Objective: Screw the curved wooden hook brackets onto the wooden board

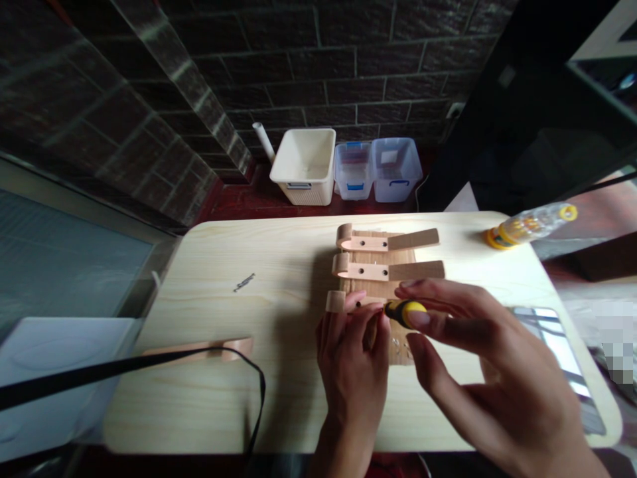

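Note:
A screwdriver [405, 313] with a yellow and black handle stands over the third wooden hook [336, 302], its tip hidden by my fingers. My right hand [478, 345] has its fingertips at the handle, the thumb a little apart from it. My left hand [353, 362] presses that hook against a wooden board [402, 355], with thumb and finger pinched around the screwdriver's lower end. Beyond my hands, two more wooden hooks lie across the board: a middle hook [373, 271] and a far hook [373, 243], both with dark screw heads or holes showing.
Several loose screws [244, 283] lie on the table [209, 252]. A fourth wooden piece [199, 353] sits left, crossed by a black strap [149, 366]. At right are a clear screwdriver-bit container [530, 226] and a phone-like dark slab [562, 358]. Plastic bins [308, 189] stand behind.

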Tool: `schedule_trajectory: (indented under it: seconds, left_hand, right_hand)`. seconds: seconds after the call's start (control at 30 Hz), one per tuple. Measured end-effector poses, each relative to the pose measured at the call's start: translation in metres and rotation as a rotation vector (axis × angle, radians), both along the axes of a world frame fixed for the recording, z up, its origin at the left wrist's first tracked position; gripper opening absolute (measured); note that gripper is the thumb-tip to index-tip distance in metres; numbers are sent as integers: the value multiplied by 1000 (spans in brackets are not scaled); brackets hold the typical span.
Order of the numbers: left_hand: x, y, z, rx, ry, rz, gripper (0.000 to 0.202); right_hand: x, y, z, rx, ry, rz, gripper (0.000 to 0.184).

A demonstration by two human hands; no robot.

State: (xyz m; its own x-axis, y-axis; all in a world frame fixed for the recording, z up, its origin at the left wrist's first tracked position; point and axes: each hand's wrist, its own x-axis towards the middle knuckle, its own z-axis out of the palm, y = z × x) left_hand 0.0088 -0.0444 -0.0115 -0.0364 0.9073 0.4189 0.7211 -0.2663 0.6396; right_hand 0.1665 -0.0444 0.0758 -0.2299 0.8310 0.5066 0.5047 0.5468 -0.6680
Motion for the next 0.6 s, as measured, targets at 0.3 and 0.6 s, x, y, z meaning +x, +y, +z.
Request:
schedule_trajectory:
  seconds: [0.3,0.6]
  left_hand:
    - [1,0,0,-8,-17,-7,14]
    - [0,-1,-1,-33,-21,-16,15]
  right_hand:
    - [2,0,-1,-10,25,-5,32]
    - [1,-1,-4,2,36,-11,33]
